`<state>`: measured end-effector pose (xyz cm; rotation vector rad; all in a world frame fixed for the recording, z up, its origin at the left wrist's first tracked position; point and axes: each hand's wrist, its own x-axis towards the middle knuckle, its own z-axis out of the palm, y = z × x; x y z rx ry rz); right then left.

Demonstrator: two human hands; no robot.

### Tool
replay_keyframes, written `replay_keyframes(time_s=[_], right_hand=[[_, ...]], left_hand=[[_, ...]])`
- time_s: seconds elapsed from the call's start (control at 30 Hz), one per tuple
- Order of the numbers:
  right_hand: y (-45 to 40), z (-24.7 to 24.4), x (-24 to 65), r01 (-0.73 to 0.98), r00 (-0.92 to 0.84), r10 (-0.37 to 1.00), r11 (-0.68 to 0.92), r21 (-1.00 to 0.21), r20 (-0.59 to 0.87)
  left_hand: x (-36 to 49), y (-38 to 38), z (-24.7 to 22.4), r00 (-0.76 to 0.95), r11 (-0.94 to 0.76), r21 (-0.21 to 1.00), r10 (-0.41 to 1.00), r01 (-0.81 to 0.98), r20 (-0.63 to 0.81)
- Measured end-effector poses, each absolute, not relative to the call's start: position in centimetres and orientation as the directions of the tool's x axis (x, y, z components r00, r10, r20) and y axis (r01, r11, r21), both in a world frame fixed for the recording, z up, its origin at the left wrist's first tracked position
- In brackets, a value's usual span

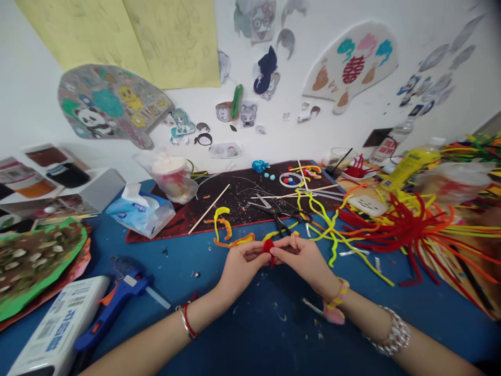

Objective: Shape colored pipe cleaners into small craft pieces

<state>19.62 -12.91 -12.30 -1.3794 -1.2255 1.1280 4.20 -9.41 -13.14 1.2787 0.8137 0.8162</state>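
Between both hands, above the blue table [274, 324], is a small piece of red pipe cleaner [268, 246], bent into a compact shape with a short end hanging down. My left hand [246, 261] pinches it from the left with thumb and fingers. From the right, my right hand [299, 258] grips it with the thumb pressed against it. Just beyond the hands lie black-handled scissors [279, 211]. Bent yellow and orange pipe cleaners [223, 230] lie past my left hand, and long yellow-green ones [332, 230] stretch out past my right hand.
A blue glue gun [125, 292] and a white box [58, 329] lie at the left, near a tissue pack [141, 211]. A lidded cup [170, 175] stands behind. Red pipe cleaners [410, 227] pile up at right by a yellow bottle [415, 162]. Wooden sticks [209, 209] lie on the dark mat [219, 188].
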Motion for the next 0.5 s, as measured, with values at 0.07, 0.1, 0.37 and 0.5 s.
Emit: replay_keyframes(time_s=[0.07, 0.1, 0.37, 0.5], right_hand=[[-12.75, -12.48, 19.55, 0.067, 0.086, 0.994, -0.076, -0.995, -0.070], [-12.69, -12.57, 19.51, 0.058, 0.094, 0.993, -0.075, -0.995, -0.070], [-12.66, -12.92, 19.62, 0.094, 0.041, 0.996, -0.083, -0.992, -0.079], [-12.66, -12.85, 19.66, 0.097, 0.007, 0.995, -0.095, -0.991, -0.095]], left_hand=[[4.26, -9.52, -13.30, 0.485, 0.108, 0.993, 0.872, -0.053, -0.069], [4.29, -9.59, -13.32, 0.490, 0.109, 0.993, 0.868, -0.041, -0.075], [4.34, -9.96, -12.83, 0.536, 0.078, 0.996, 0.840, 0.038, -0.086], [4.20, -9.98, -13.38, 0.502, 0.028, 0.997, 0.863, 0.073, -0.061]])
